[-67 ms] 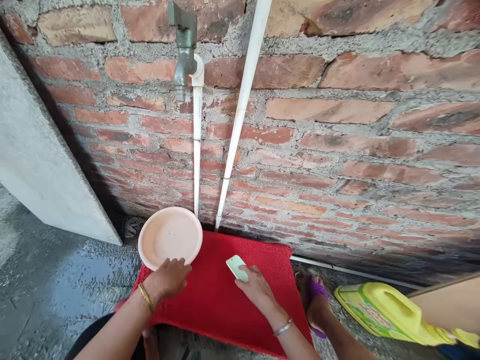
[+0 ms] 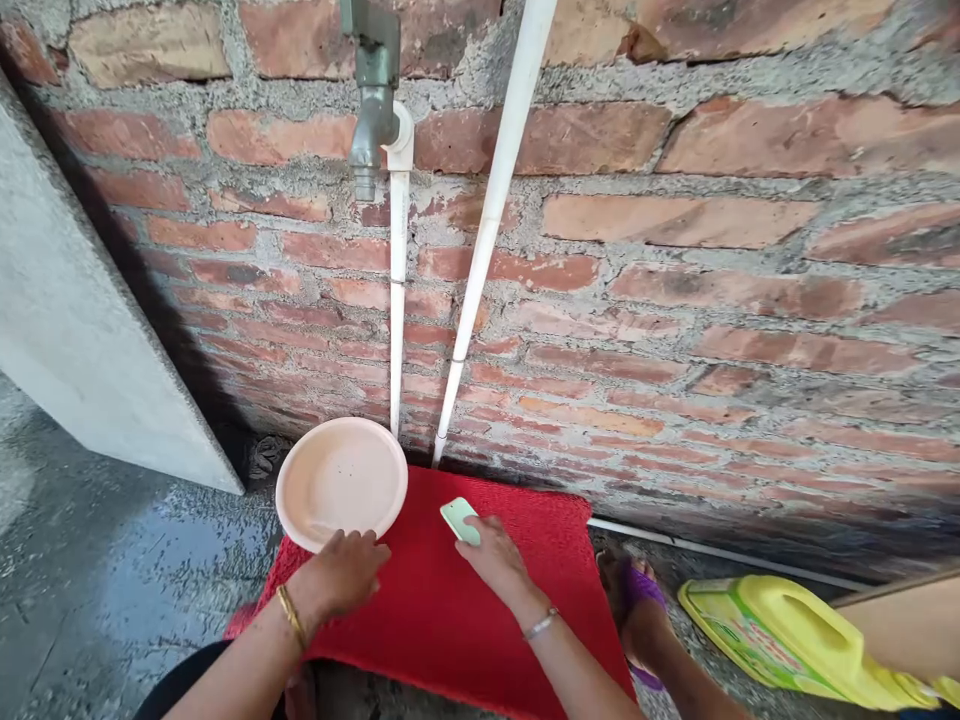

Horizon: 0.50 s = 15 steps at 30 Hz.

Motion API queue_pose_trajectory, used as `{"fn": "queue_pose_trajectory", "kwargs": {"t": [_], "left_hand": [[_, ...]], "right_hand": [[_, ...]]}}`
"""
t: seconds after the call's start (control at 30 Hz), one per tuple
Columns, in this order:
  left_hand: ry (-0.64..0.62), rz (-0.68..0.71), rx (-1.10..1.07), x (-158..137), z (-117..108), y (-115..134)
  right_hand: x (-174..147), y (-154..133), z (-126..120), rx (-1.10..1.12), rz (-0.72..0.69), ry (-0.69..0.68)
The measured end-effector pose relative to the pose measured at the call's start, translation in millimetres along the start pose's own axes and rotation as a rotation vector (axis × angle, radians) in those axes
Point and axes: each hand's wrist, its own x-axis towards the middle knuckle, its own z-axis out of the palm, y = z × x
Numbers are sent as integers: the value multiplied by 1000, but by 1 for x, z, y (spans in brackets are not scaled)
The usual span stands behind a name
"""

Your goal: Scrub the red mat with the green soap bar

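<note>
On red mat (image 2: 450,610), right grip (image 2: 491,555) pinches green bar (image 2: 459,519) at fingertips.

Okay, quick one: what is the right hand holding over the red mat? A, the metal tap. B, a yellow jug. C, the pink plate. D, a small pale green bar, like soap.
D: the right hand grips a small pale green bar in its fingers above the red textured mat, while the left hand rests at the edge of the round pink plastic plate.
</note>
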Motion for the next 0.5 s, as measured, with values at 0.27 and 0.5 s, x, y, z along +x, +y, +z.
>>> {"fn": "queue_pose_trajectory", "kwargs": {"t": [0.27,0.5], "left_hand": [[-15,-26,-43,3,5,-6],[-62,-21,-21,10,9,-1]], "right_hand": [[87,-94,9,-41,-44,11],[90,-40,-7,-96,34,-11]]}}
